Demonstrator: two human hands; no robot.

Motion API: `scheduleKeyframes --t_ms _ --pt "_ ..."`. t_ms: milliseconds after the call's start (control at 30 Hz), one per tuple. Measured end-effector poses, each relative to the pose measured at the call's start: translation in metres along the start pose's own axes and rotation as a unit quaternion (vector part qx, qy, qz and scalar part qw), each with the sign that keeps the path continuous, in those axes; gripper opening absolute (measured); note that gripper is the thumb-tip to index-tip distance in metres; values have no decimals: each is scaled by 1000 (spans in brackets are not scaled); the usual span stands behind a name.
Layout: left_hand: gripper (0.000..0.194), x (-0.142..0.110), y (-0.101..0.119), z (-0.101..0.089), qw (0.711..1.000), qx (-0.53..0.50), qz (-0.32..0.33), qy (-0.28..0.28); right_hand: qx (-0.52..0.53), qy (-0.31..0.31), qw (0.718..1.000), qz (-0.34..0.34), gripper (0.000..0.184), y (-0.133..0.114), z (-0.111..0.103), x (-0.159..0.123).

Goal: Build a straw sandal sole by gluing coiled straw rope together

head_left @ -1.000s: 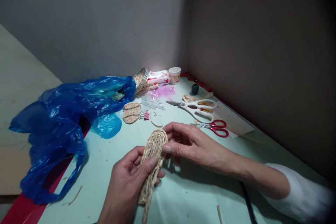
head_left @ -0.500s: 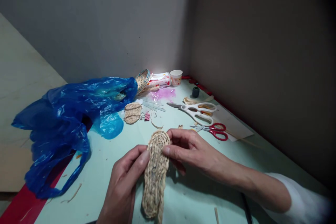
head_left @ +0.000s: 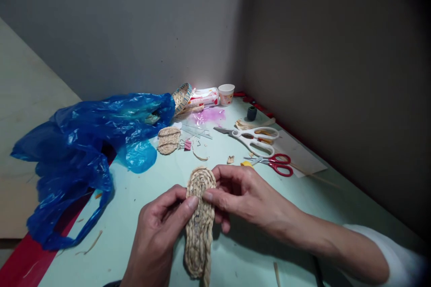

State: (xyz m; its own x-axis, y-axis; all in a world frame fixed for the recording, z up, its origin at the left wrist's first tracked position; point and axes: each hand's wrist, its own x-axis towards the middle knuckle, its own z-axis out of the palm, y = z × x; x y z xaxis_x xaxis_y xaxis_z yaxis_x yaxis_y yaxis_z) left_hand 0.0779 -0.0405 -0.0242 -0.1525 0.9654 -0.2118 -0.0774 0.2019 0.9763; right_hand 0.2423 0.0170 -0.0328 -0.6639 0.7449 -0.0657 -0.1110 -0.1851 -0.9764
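Over the green worktop (head_left: 124, 202), the left hand (head_left: 164, 219) and right hand (head_left: 247, 193) pinch the long straw braid (head_left: 198, 244) near its top — it runs longways, away from the person. Both thumbs reach farther in than before.

We look from the head camera, forward and down across the desk (head_left: 144, 206), hands close below; the walls (head_left: 151, 27) fill the upper view.
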Motion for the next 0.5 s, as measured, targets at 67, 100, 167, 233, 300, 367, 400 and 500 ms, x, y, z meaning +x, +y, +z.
scheduleKeyframes --t_ms 67,100,167,233,300,367,400,500 --pt "25 0 0 1 1000 8 7 5 -15 10 1000 -6 32 1 0 -1" --pt "24 -1 0 1 1000 10 10 4 -22 14 1000 -8 32 1 1 -2" --pt "23 0 0 1 1000 12 14 0 -36 21 999 -9 31 1 1 -2" --pt "22 0 0 1 1000 11 14 -10 -46 24 999 -10 30 1 0 -2" --pt "22 1 0 1 1000 10 12 -15 -54 30 998 -11 30 1 0 -1" --pt "23 1 -1 1 1000 14 13 -15 -59 36 998 -12 30 1 1 -1" --pt "23 1 -1 0 1000 17 13 -15 -60 37 997 -13 30 1 1 0" --pt "24 1 -4 -1 1000 16 15 -15 -58 40 997 -11 31 2 1 0"
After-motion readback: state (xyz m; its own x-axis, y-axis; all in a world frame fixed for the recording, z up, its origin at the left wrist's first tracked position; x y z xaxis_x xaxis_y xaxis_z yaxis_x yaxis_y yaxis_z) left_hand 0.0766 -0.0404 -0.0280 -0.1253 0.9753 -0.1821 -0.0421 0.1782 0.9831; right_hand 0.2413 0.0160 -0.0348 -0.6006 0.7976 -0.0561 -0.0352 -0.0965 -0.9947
